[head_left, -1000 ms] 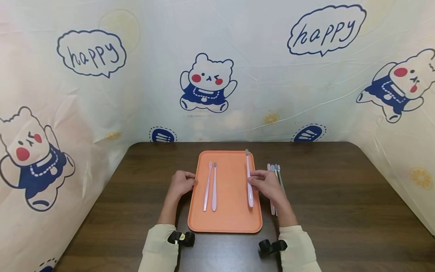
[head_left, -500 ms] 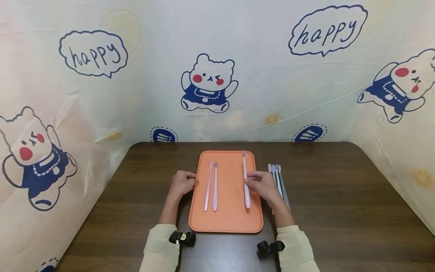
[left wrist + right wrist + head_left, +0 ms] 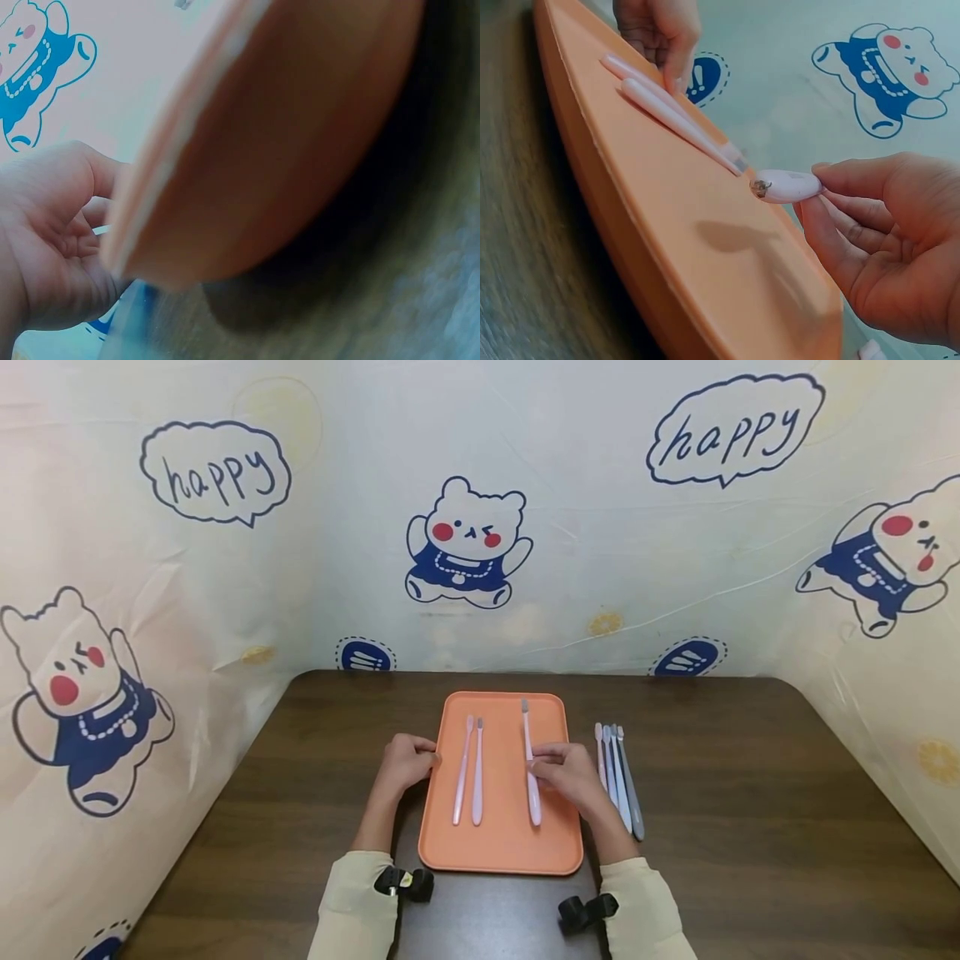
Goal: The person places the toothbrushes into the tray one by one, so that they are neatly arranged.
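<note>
An orange tray (image 3: 501,850) lies on the table, and my left hand (image 3: 407,762) holds its left rim between thumb and fingers. In the left wrist view that hand (image 3: 56,232) is partly hidden behind the tray's edge. My right hand (image 3: 568,774) pinches a pale pink toothbrush (image 3: 534,802) over the right half of the tray, bristle end pointing away. The right wrist view shows its handle end (image 3: 786,186) raised above the tray, casting a shadow. Two more pale toothbrushes, one pinkish (image 3: 461,781) and one lilac (image 3: 477,785), lie side by side on the tray's left half.
Several toothbrushes (image 3: 617,777), pink, blue and grey-blue, lie bunched on the table (image 3: 720,793) right of the tray, partly behind the right forearm. A patterned cloth (image 3: 570,552) encloses the table's back and sides.
My right hand has moved left over the tray with the toothbrush, uncovering more of the bunch at the right. The left hand keeps its place at the rim.
</note>
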The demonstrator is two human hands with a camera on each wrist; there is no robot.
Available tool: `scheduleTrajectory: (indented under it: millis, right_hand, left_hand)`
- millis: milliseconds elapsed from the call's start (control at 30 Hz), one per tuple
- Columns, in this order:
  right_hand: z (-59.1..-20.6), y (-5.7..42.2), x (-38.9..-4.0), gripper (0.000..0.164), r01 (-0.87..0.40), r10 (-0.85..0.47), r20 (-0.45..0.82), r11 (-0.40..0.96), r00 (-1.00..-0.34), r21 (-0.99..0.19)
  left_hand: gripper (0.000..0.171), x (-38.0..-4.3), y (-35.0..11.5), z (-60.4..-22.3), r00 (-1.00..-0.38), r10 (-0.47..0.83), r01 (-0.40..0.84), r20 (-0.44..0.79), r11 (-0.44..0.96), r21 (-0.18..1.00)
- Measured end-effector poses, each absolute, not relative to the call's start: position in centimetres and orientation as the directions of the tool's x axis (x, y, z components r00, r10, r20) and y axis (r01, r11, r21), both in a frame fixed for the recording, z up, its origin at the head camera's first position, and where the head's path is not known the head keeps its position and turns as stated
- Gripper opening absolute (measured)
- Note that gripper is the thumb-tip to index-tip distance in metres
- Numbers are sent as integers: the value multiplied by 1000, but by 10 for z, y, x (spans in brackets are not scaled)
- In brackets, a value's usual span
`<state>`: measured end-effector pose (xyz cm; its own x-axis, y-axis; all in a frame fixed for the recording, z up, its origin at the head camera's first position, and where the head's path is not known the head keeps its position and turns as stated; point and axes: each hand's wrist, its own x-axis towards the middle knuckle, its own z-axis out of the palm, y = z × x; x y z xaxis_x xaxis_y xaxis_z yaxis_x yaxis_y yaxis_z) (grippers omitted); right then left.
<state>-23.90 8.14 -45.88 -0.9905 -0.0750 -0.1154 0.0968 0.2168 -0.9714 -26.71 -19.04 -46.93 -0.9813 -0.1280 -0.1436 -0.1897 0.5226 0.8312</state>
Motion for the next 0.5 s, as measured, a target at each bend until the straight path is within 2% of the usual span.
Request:
scheduleTrajectory:
  millis: [500]
  right_hand:
    - [-462, 65, -239, 30, 103, -120, -128, 192, -985, -976]
  left_hand:
    - [26, -267, -192, -471, -983, -126, -182, -134, 533, 827]
